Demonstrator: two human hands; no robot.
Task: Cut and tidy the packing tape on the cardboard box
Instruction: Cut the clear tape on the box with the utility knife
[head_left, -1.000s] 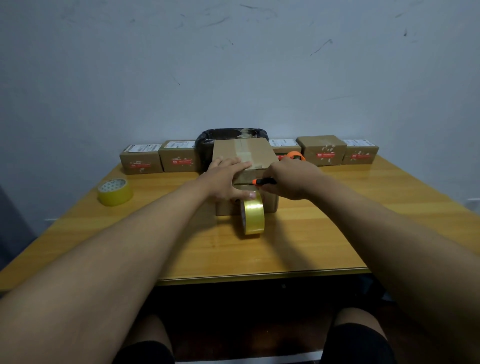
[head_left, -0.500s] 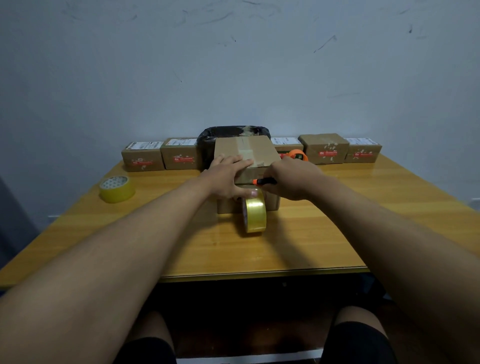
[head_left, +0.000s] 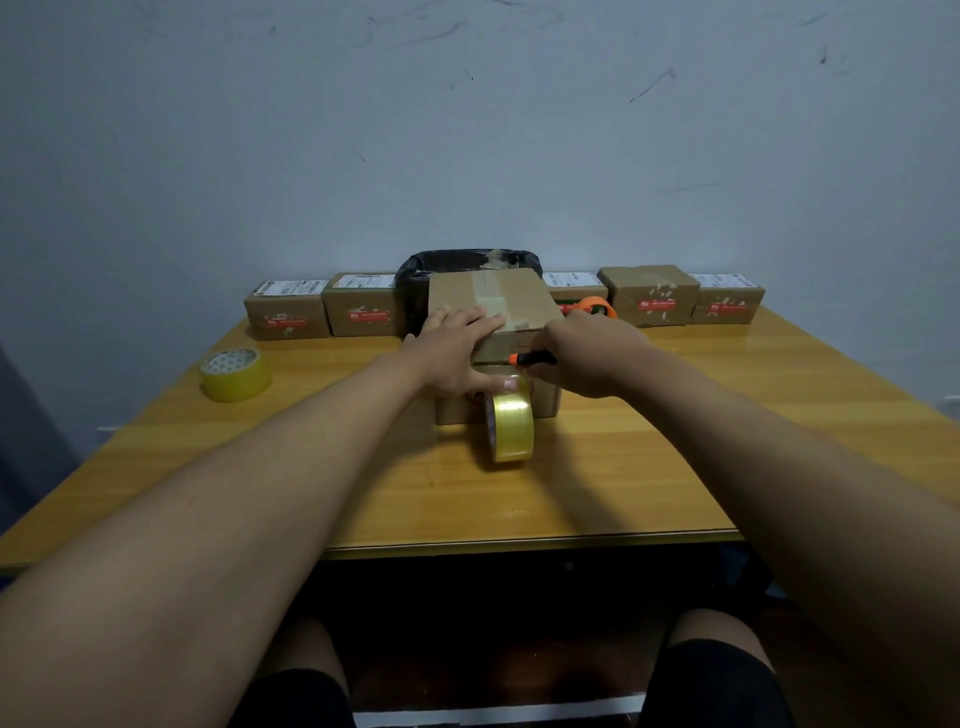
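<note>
A brown cardboard box (head_left: 524, 306) stands in the middle of the wooden table, with a strip of clear packing tape (head_left: 491, 299) running over its top. My left hand (head_left: 457, 348) lies flat on the box's near left part, fingers straight, thumb down its front face. A yellowish tape roll (head_left: 511, 426) stands on edge against the box front, still joined to the tape. My right hand (head_left: 592, 358) grips an orange and black utility knife (head_left: 530, 358), its tip at the box's front edge just above the roll.
A second tape roll (head_left: 236, 374) lies flat at the table's left. Several small labelled boxes (head_left: 358, 306) line the back edge, with a black bag-lined bin (head_left: 467, 262) behind the main box. An orange tape dispenser (head_left: 597, 306) sits at the back right. My knees show below the table edge (head_left: 519, 540).
Hardly anything has moved. Both hands stay on the box and the knife tip stays at the front edge above the roll.
</note>
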